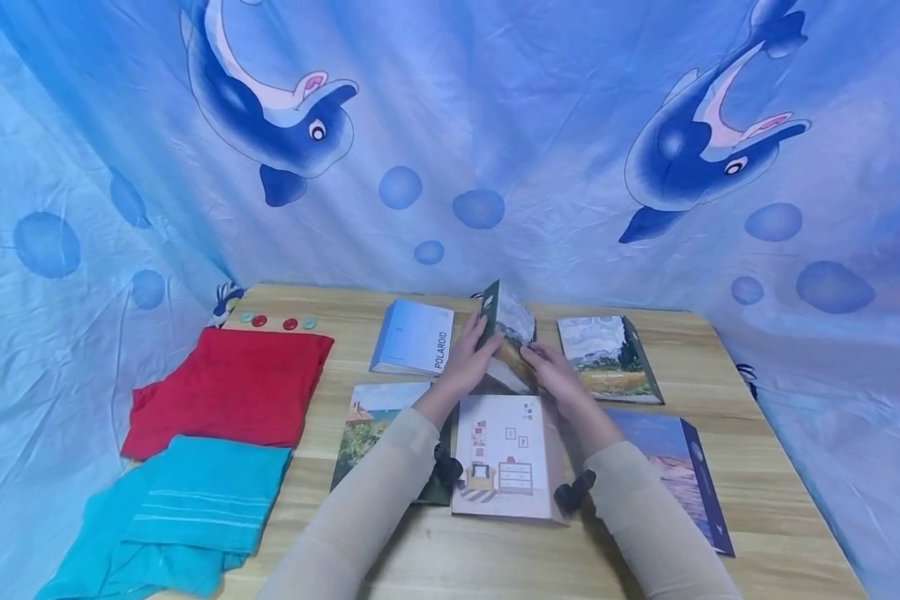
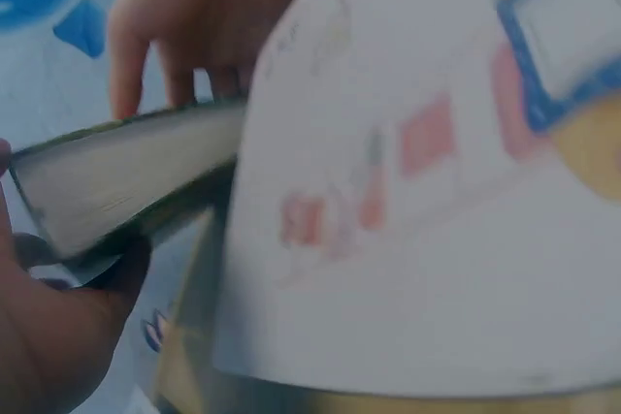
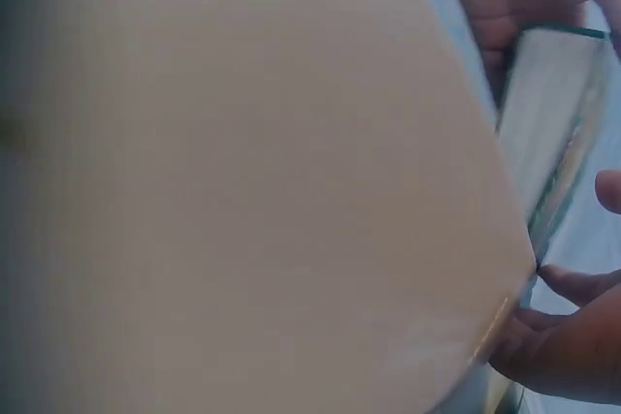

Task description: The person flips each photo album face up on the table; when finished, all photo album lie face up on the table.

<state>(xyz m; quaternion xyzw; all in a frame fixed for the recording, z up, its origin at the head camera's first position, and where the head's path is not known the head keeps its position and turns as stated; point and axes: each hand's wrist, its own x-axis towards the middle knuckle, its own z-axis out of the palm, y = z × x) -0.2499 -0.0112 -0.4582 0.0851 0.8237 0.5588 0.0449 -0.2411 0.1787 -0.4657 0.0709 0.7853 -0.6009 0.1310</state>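
A dark green book with a painted cover (image 1: 507,337) stands tilted on the wooden table (image 1: 450,567), raised between both hands. My left hand (image 1: 467,360) grips its left cover and spine. My right hand (image 1: 552,372) holds its lower right edge. In the left wrist view the book's page block (image 2: 126,181) shows with fingers (image 2: 194,26) behind it. In the right wrist view the book's page edge (image 3: 553,123) appears beside a blurred pale surface. A white book with a room drawing (image 1: 504,457) lies flat just in front of the hands.
Around lie a white POLAROID book (image 1: 414,337), a wheat-field book (image 1: 607,357), a blue-edged book (image 1: 675,475) and a house-painting book (image 1: 371,425). A red cloth (image 1: 232,387) and a teal cloth (image 1: 187,508) lie left, with small buttons (image 1: 277,322) behind. A dolphin-print sheet (image 1: 450,142) surrounds the table.
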